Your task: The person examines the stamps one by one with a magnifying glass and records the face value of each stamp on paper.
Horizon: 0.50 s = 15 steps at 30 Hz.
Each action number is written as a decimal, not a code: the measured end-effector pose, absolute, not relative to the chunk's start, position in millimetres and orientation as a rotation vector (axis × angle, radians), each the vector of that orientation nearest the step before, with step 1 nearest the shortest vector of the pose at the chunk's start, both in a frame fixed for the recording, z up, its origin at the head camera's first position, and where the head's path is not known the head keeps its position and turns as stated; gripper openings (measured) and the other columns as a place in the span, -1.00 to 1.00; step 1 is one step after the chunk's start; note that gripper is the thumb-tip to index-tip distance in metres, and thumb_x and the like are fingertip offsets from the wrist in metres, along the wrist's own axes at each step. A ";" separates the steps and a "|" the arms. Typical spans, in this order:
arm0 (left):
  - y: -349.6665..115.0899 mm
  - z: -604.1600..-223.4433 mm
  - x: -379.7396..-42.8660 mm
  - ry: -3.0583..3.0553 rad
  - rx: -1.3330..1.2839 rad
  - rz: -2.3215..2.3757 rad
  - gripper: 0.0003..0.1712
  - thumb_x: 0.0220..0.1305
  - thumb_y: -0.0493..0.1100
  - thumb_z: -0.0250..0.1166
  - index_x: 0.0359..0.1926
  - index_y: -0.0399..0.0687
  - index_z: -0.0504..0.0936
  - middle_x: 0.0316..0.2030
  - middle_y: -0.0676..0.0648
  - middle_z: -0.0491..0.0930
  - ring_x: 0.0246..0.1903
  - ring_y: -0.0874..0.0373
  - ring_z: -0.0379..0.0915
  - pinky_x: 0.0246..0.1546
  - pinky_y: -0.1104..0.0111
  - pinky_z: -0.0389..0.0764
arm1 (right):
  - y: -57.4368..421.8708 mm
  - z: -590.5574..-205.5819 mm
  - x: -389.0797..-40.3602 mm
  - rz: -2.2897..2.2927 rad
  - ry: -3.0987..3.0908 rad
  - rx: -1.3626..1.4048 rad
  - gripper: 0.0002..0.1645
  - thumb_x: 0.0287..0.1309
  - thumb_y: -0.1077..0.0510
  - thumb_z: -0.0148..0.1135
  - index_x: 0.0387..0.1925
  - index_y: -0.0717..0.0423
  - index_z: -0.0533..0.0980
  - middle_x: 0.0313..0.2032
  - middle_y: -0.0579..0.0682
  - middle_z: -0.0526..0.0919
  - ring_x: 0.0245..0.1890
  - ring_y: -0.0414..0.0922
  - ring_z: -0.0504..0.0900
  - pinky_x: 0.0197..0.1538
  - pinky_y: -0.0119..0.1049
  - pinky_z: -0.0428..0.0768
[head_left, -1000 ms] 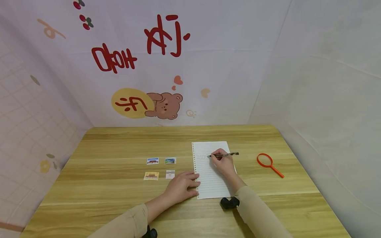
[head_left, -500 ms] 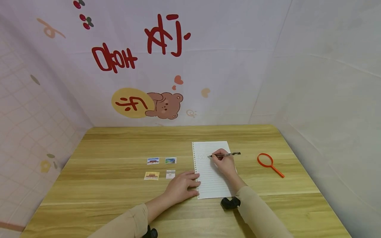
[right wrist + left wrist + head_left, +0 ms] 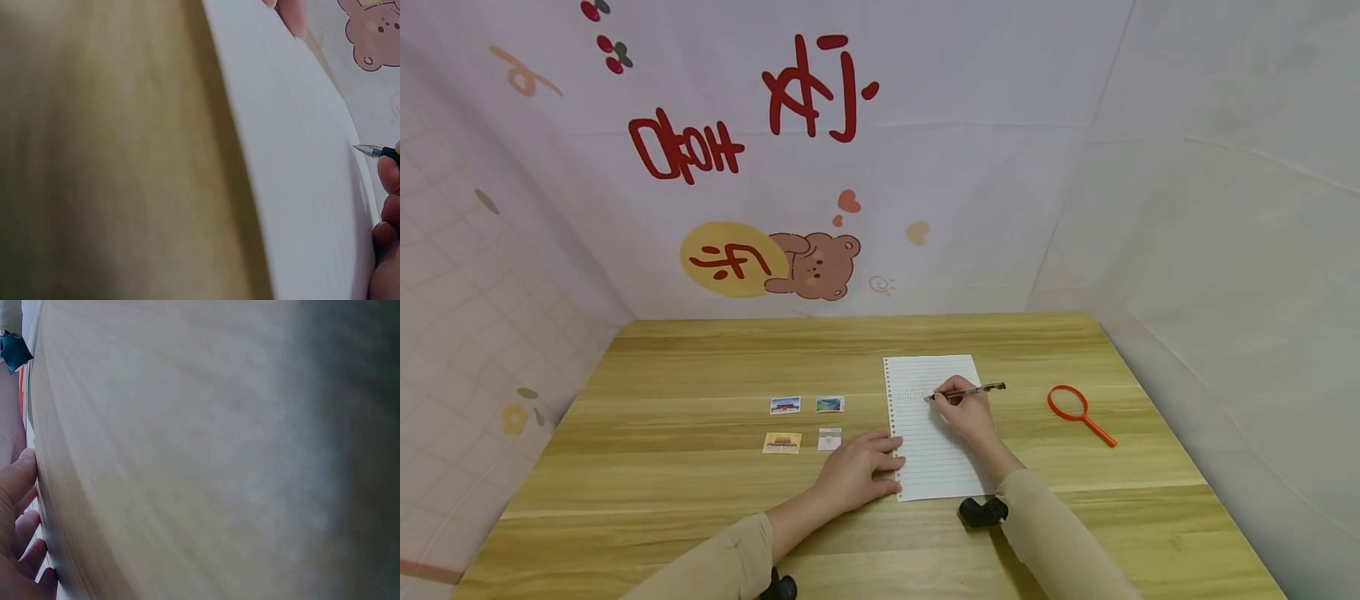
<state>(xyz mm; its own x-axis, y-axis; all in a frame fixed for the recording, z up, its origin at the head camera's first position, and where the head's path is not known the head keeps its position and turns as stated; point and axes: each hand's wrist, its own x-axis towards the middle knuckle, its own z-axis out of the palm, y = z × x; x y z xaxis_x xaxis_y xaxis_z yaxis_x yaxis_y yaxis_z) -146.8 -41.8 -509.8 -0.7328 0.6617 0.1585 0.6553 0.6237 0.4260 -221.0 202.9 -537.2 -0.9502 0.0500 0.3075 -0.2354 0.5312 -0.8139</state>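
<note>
A lined sheet of loose-leaf paper [image 3: 936, 467] with punched holes along its left side lies on the table. My right hand [image 3: 966, 414] pinches a dark pen [image 3: 981, 388], its tip at the upper part of the sheet, just right of a short row of faint handwritten figures [image 3: 908, 397]. In the right wrist view the metal pen point [image 3: 369, 150] shows close over the paper. My left hand [image 3: 852, 472] rests on the sheet's left edge, fingers spread and relaxed. The left wrist view catches its fingers [image 3: 26, 531] at the left border.
Several small stamp-like pictures [image 3: 785, 406] lie left of the paper, the nearest a pale one [image 3: 829, 439] by my left hand. A red magnifying glass [image 3: 1099, 432] lies to the right. A printed cloth [image 3: 970, 250] hangs behind the wooden table [image 3: 662, 450].
The pen tip and right hand have shifted slightly to the right, and the row of faint figures has grown longer. The left hand stays in place.
</note>
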 end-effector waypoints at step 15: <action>-42.9 -509.8 -146.3 2.816 1.170 0.755 -0.57 0.14 0.02 0.49 0.03 0.01 0.75 0.22 -0.01 0.54 0.30 0.00 0.35 0.23 0.06 0.42 | 207.4 -540.3 -221.9 1.392 -2.438 0.159 -0.90 0.09 0.34 0.29 -0.46 0.11 0.59 -0.56 -0.08 0.57 -0.58 -0.15 0.44 -0.49 -0.35 0.41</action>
